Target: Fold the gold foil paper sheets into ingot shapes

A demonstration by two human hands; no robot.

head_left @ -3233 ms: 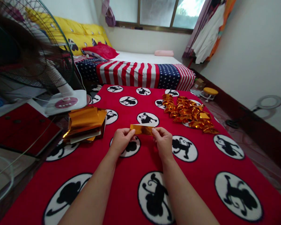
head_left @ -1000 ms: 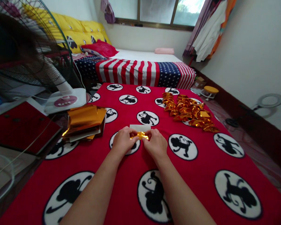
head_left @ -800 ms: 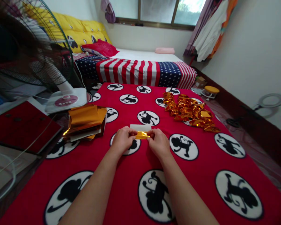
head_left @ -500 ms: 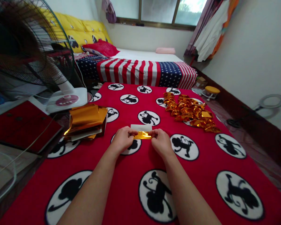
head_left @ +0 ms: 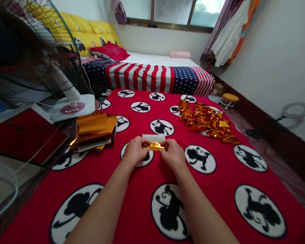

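Observation:
Between my hands is a sheet of gold foil paper (head_left: 155,146), its near part folded up gold side out and its far part showing a pale back. My left hand (head_left: 135,150) pinches the left end of the fold between thumb and fingers. At the right end my right hand (head_left: 173,153) grips it the same way. Left of my hands lies a loose stack of gold foil paper sheets (head_left: 94,130). Folded gold foil pieces (head_left: 205,118) sit in rows to the right, farther off.
A red cloth with monkey prints (head_left: 132,217) covers the surface under my hands. At the left an electric fan (head_left: 73,106) stands by a dark red panel (head_left: 22,135). Behind are a bed (head_left: 152,79) and a yellow stool (head_left: 230,98) at the right.
Earlier my hands held a flat gold strip farther apart. Since then they have come closer together and nearer to me, and the sheet's pale back shows. In the last second my fingers shift slightly along the fold.

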